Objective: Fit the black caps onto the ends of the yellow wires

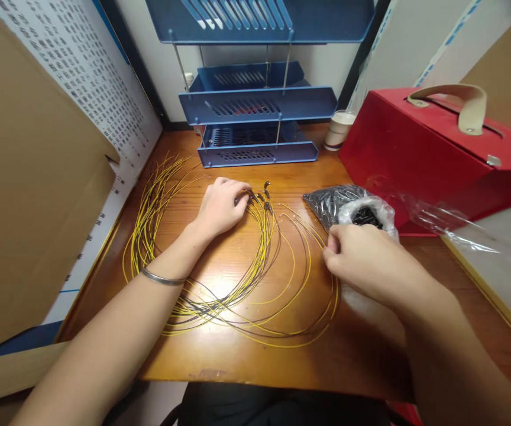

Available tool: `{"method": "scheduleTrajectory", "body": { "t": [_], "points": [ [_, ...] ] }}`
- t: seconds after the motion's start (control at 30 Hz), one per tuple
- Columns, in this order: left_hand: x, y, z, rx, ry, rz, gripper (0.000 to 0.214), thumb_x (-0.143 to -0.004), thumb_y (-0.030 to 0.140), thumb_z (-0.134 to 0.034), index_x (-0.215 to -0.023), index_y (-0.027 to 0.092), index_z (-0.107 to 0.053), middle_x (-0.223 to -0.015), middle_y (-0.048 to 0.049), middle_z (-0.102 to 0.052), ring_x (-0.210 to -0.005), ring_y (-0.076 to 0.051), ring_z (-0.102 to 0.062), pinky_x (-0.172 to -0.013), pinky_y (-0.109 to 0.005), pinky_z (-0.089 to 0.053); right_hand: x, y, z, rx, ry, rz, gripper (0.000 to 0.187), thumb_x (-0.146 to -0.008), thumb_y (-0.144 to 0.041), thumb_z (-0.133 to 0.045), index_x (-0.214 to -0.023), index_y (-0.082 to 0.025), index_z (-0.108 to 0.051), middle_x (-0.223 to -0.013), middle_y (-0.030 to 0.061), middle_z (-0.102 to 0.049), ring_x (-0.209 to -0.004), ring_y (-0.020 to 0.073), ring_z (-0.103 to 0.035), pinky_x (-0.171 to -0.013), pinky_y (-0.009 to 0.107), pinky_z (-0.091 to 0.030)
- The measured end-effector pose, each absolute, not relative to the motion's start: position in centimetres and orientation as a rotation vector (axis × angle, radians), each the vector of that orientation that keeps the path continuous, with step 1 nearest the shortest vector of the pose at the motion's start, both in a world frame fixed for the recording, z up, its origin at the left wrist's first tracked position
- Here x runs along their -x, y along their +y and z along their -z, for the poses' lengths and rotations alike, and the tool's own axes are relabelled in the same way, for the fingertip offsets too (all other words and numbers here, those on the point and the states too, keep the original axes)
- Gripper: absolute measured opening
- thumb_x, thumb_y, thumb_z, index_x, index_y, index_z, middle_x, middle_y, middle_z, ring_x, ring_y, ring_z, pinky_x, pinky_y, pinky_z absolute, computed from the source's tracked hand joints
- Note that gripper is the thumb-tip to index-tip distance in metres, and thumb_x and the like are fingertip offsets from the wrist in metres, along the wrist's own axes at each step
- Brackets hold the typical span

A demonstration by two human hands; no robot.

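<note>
Head view: left hand [224, 206], centre, curled at black wire tips [267, 206], hold unclear; right hand [362, 255], right of centre, pinched closed, contents hidden.

Our left hand [225, 206] hides some ends of the yellow wires [264, 239]. We cannot see what, if anything, our right hand [357, 254] pinches. Above the table's back edge [220, 361], the blue rack [295, 109] is cut off at the top; by the back right corner, the red box [428, 160] leaves our view.

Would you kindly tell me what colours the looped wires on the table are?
The looped wires are yellow and dark brownish-black, clearest in the head view.
</note>
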State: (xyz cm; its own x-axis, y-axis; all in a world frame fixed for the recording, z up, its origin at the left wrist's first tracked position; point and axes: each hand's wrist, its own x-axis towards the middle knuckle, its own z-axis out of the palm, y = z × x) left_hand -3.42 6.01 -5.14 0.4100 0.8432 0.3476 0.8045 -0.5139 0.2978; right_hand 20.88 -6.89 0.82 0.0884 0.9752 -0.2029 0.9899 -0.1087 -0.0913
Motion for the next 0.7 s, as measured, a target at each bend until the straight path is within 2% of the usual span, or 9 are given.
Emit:
{"method": "scheduleTrajectory", "body": {
  "t": [0.07,0.2,0.37,0.5,0.6,0.7],
  "points": [
    [3.4,6.0,5.1,-2.563,1.508,-0.694,0.029,-0.093,0.028,-0.051,-0.111,0.02,-0.073,-0.115,-0.0071,-0.076,-0.11,-0.028,-0.06,-0.098,-0.046,-0.045,-21.4,-6.9,-0.7,-2.183,2.03,0.372,0.013,-0.076,-0.021,-0.056,-0.063,-0.022,-0.056,-0.067,0.007,-0.065,-0.061,0.0214,-0.056,-0.056,0.032,-0.03],
    [3.3,5.9,5.0,-2.571,1.495,-0.677,0.03,-0.094,0.027,-0.051,-0.112,0.019,-0.073,-0.115,-0.0077,-0.076,-0.109,-0.028,-0.061,-0.099,-0.046,-0.045,-21.8,-6.5,0.0,-2.226,2.064,0.349,0.024,-0.082,-0.035,-0.059,-0.062,-0.022,-0.057,-0.066,0.0072,-0.066,-0.061,0.0228,-0.058,-0.057,0.033,-0.032],
    [3.5,6.1,5.2,-2.588,1.508,-0.654,0.03,-0.094,0.029,-0.052,-0.112,0.02,-0.074,-0.114,-0.0073,-0.077,-0.108,-0.028,-0.062,-0.099,-0.046,-0.046,-20.8,-5.4,1.5,-2.429,2.152,0.268,0.018,-0.088,-0.038,-0.059,-0.093,-0.023,-0.068,-0.082,0.0094,-0.073,-0.073,0.0282,-0.067,-0.064,0.035,-0.038],
    [3.7,6.2,5.3,-2.614,1.476,-0.643,0.03,-0.095,0.029,-0.051,-0.114,0.019,-0.073,-0.116,-0.0071,-0.076,-0.107,-0.027,-0.064,-0.102,-0.047,-0.047,-20.1,-4.6,2.9,-2.467,2.275,0.244,0.02,-0.091,-0.035,-0.059,-0.1,-0.021,-0.068,-0.086,0.0108,-0.075,-0.081,0.0294,-0.07,-0.07,0.036,-0.043],
    [3.3,5.4,4.4,-2.685,1.372,-0.699,0.034,-0.095,0.031,-0.054,-0.123,0.017,-0.069,-0.128,-0.0083,-0.071,-0.124,-0.029,-0.058,-0.109,-0.048,-0.043,-19.9,-4.2,3.6,-2.48,2.295,0.272,0.022,-0.09,-0.036,-0.061,-0.102,-0.02,-0.069,-0.088,0.0119,-0.075,-0.081,0.0299,-0.07,-0.07,0.036,-0.044],
    [2.2,3.6,3.1,-2.818,1.096,-0.586,0.036,-0.097,0.036,-0.054,-0.127,0.02,-0.067,-0.139,-0.0057,-0.066,-0.142,-0.03,-0.045,-0.12,-0.053,-0.03,-19.8,-4.0,4.0,-2.465,2.333,0.275,0.021,-0.091,-0.031,-0.059,-0.103,-0.019,-0.07,-0.089,0.0128,-0.076,-0.082,0.0299,-0.071,-0.072,0.036,-0.046]
  ]
}}
